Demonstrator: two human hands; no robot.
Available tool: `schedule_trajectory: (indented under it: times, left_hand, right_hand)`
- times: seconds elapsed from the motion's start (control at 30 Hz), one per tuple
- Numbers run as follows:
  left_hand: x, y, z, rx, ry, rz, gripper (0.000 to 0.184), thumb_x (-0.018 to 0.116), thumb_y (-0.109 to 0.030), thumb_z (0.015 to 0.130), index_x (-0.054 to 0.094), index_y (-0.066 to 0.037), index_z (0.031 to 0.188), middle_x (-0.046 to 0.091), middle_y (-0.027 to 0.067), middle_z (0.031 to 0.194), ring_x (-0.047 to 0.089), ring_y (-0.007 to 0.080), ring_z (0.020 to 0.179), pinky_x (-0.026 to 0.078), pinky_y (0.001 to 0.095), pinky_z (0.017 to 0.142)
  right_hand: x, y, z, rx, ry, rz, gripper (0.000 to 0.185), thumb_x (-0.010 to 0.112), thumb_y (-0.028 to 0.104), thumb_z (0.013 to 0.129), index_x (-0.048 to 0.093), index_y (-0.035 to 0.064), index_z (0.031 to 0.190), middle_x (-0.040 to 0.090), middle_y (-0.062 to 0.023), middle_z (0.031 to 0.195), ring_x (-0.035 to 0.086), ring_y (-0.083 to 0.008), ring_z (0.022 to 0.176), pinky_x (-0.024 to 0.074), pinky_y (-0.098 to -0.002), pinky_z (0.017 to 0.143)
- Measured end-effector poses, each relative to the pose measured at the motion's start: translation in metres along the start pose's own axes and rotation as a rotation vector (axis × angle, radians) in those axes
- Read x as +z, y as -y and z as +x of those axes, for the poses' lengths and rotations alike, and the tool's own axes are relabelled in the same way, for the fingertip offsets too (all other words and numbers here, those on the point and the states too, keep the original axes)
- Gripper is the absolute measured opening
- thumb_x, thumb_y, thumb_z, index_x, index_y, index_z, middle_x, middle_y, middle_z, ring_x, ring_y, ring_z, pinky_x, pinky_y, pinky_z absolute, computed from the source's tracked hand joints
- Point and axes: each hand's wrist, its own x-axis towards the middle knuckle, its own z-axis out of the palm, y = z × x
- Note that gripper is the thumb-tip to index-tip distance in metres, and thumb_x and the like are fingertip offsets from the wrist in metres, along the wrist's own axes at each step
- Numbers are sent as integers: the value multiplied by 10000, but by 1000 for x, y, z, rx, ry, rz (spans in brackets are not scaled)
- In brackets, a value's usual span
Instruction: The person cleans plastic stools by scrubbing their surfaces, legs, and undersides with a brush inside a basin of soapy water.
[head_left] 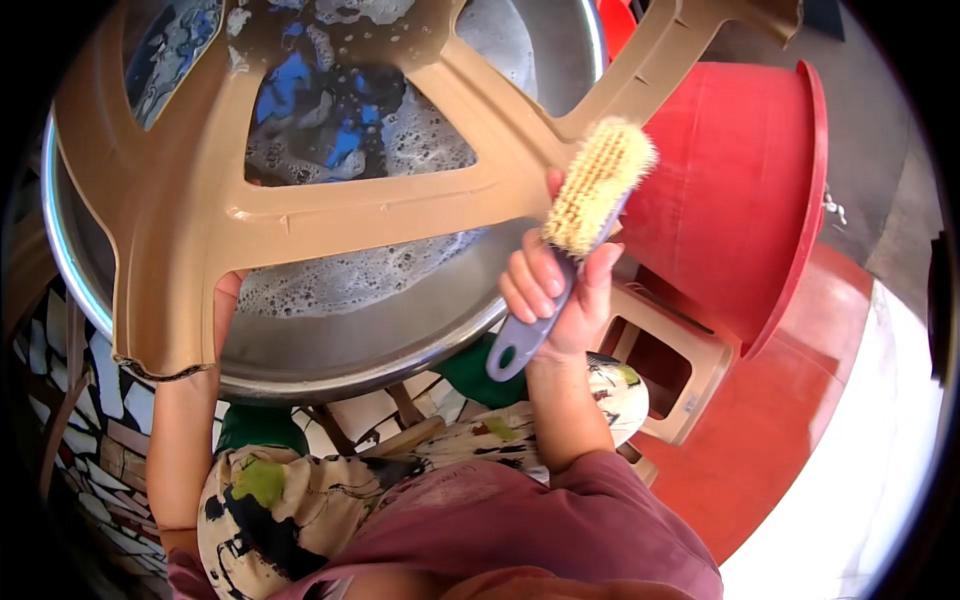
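A tan plastic piece of furniture (360,212), with legs and cut-out openings like a stool or chair, is tilted over a wide metal basin (400,360). My left hand (228,290) is closed on it from behind at the left leg; most of that hand is hidden. In my right hand (580,305) is a scrub brush (605,185) with pale yellow bristles and a grey-purple handle. Its bristles face up, close to the plastic's right side. The fingers and thumb wrap around the handle. Soapy water (340,285) with foam lies in the basin.
To the right, a large red tub (740,190) lies tipped beside a tan plastic stool (690,385). My knees, in patterned trousers (270,510), are just below the basin. Broken-tile paving (100,440) covers the left; red flooring (770,430) is at right.
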Motion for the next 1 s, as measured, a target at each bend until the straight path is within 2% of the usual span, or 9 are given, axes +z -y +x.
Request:
schedule_trajectory:
  times: [0.07, 0.17, 0.23, 0.33, 0.47, 0.67, 0.83, 0.9, 1.0]
  left_hand:
    - [-5, 7, 3, -20, 65, -67, 427, 532, -257, 927, 468, 10, 1254, 571, 161, 1187, 587, 283, 1076, 516, 394, 914]
    - [-21, 19, 7, -62, 54, 263, 389, 556, -271, 911, 534, 6, 1182, 620, 131, 1080, 638, 232, 939, 552, 323, 758]
    - [0, 22, -8, -216, 220, 805, 292, 592, -243, 899, 610, -1, 1061, 653, 81, 912, 643, 151, 757, 509, 250, 604]
    - [12, 38, -21, -331, 444, 1024, 202, 645, -180, 872, 646, -6, 975, 643, 41, 787, 606, 89, 660, 438, 208, 503]
    - [39, 45, -40, -147, 478, 908, 208, 668, -111, 851, 634, -6, 1028, 644, 28, 797, 597, 53, 636, 394, 177, 423]
    - [62, 41, -63, -103, 460, 827, 348, 657, -108, 859, 560, -40, 1187, 649, 44, 924, 617, 61, 658, 412, 173, 431]
    - [77, 27, -34, 579, 611, 1503, 550, 736, -162, 771, 499, -34, 1251, 581, 144, 1101, 613, 209, 955, 521, 341, 798]
    - [74, 19, -24, 1063, 817, 1919, 647, 761, -191, 710, 484, -74, 1283, 565, 156, 1137, 585, 256, 1019, 494, 373, 845]
    - [73, 27, -17, 1478, 913, 2464, 708, 752, -229, 688, 457, -118, 1322, 554, 144, 1157, 566, 299, 1050, 475, 389, 857]
  right_hand:
    - [3, -1, -1, 40, -10, 3, 790, 471, 541, 918, 144, 84, 1473, 411, 11, 668, 370, -67, 471, 356, -206, 439]
    - [4, -2, 0, 84, 28, 8, 796, 457, 556, 917, 142, 81, 1473, 408, 10, 648, 365, -68, 462, 352, -209, 430]
    - [4, -5, 0, 118, 58, 28, 799, 450, 564, 917, 143, 79, 1472, 406, 11, 637, 363, -68, 457, 349, -211, 425]
    - [6, -16, -3, 244, 83, 74, 683, 446, 514, 937, 249, 60, 1407, 414, 13, 636, 374, -66, 456, 336, -201, 417]
    - [4, -27, -13, 295, 49, -117, 467, 464, 444, 957, 439, 15, 1141, 419, -10, 639, 382, -72, 461, 336, -201, 413]
    - [17, -26, -23, 293, 86, -394, 480, 482, 461, 943, 443, 14, 1114, 402, -2, 616, 360, -65, 431, 305, -193, 379]
    - [27, -8, -35, 251, 86, -411, 390, 464, 403, 968, 458, 24, 1063, 407, -3, 620, 364, -66, 442, 318, -194, 397]
    - [30, 9, -44, 207, 59, -335, 341, 445, 375, 983, 469, 39, 1034, 403, 3, 612, 363, -66, 443, 323, -195, 405]
    - [35, 40, -58, 225, 37, -230, 297, 440, 360, 989, 487, 67, 991, 399, 13, 602, 363, -63, 439, 328, -194, 401]
